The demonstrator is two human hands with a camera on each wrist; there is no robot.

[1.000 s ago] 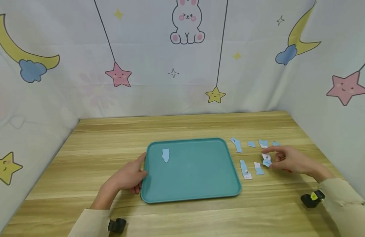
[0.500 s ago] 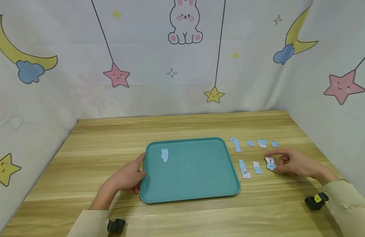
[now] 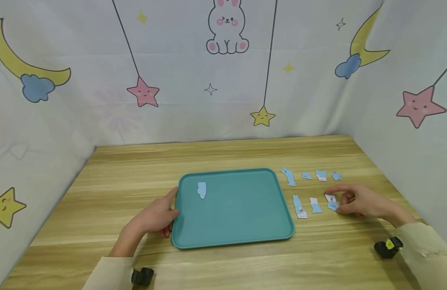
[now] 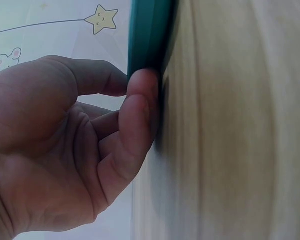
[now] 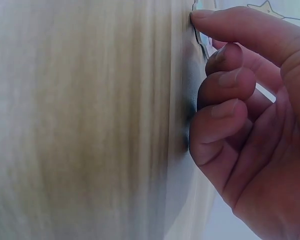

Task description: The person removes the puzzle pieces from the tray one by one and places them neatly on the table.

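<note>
A teal tray [image 3: 233,209] lies on the wooden table with one light blue torn paper piece [image 3: 202,190] near its upper left corner. Along the tray's left rim, my left hand [image 3: 154,215] grips the edge with thumb and fingers. In the left wrist view, that hand's [image 4: 65,135] fingertips meet the tray's side [image 4: 147,40]. My right hand [image 3: 364,203] pinches a white and blue paper scrap [image 3: 331,200] between thumb and index finger, flat on the table. The right wrist view shows the right hand's [image 5: 255,105] other fingers curled; the scrap is mostly hidden there.
Several more torn paper scraps lie right of the tray, among them a long one [image 3: 288,177], a small one [image 3: 306,175] and a lower strip [image 3: 299,207]. A printed cloth [image 3: 187,117] hangs behind the table [image 3: 223,266] and along both sides.
My right hand has shifted slightly right and towards me, and the scrap under its fingers has moved with it, away from the back row. The left hand and tray have not visibly moved.
</note>
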